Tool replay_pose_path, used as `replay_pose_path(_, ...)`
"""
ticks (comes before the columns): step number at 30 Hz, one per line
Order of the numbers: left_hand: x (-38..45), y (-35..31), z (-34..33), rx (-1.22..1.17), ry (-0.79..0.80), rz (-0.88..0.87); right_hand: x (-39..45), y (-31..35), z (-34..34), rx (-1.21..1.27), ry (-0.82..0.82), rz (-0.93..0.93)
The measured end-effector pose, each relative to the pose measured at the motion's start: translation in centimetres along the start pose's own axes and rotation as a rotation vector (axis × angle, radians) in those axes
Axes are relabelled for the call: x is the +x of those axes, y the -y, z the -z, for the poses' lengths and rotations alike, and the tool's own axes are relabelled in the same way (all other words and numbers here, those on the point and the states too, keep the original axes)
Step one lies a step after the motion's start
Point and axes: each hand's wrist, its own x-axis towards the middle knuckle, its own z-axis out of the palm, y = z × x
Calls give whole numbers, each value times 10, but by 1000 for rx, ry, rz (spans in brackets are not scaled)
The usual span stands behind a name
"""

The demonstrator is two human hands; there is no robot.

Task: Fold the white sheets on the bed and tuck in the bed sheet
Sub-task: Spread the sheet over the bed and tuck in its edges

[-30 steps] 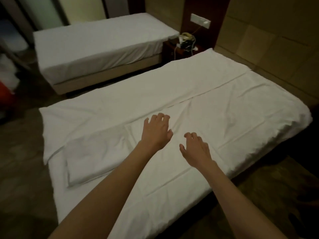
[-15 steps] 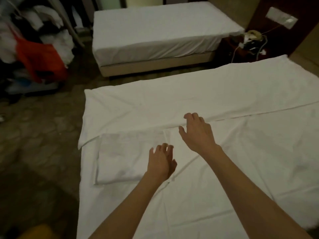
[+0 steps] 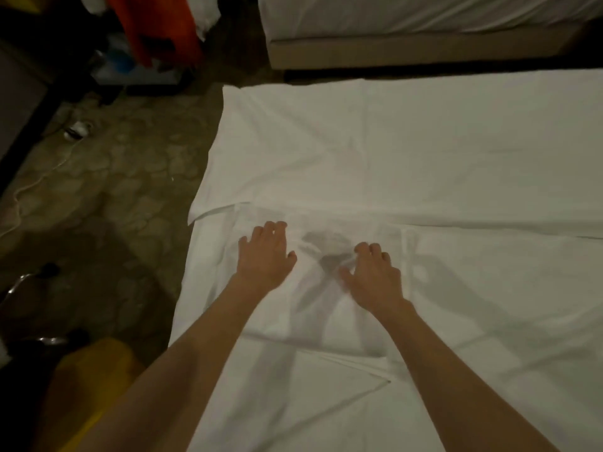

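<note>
A white bed sheet (image 3: 489,321) covers the near bed. A folded white sheet (image 3: 375,148) lies across its far half, its corner hanging past the bed's left edge. A smaller folded white piece (image 3: 319,321) lies flat near the left end, under my hands. My left hand (image 3: 264,259) hovers over or touches that piece's far left part, fingers spread and slightly bent. To its right my right hand (image 3: 372,278) reaches down with fingers bent, and the cloth bunches a little beside its fingertips. Neither hand plainly grips anything.
A second made bed (image 3: 424,14) stands beyond a narrow gap. Patterned carpet (image 3: 114,177) lies to the left, with a white cable (image 3: 39,181), a cart holding orange cloth (image 3: 156,24), and a yellow object (image 3: 85,380) near my left arm.
The view has swung left and down toward the bed's end. Both hands moved onto the small folded piece; my left hand now lies left of my right hand.
</note>
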Motion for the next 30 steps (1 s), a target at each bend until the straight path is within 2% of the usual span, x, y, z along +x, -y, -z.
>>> replay_pose_path(3, 16, 35, -33, -177, 45, 191, 22, -22, -18, 105, -49, -117)
replay_pose_path(5, 25, 58, -51, -364, 106, 339, 30, -40, -24, 265, -68, -279)
replay_pose_path(7, 31, 77, -63, -551, 159, 478, 33, -58, -34, 398, -25, -435)
replay_pose_path(9, 36, 92, -70, -704, 187, 602, 36, -73, -42, 392, 35, -534)
replay_pose_path(11, 39, 106, -78, -729, 232, 660, 41, -81, -45, 383, 79, -615)
replay_pose_path(14, 43, 115, -85, -752, 273, 690, 49, -83, -43, 537, 170, -663)
replay_pose_path(17, 43, 117, -84, -918, 273, 684, 50, -81, -42, 479, 223, -639)
replay_pose_path(19, 41, 119, -79, -1016, 293, 661, 54, -83, -43, 343, 147, -683)
replay_pose_path(21, 40, 121, -73, -1102, 337, 640, 53, -81, -40, 341, 67, -708)
replay_pose_path(23, 36, 117, -65, -1171, 380, 609, 53, -84, -41, 505, 60, -746)
replay_pose_path(26, 29, 111, -61, -1231, 435, 538, 47, -93, -51, 837, 152, -782)
replay_pose_path(30, 22, 111, -59, -1281, 420, 513, 33, -83, -53, 1004, 270, -686)
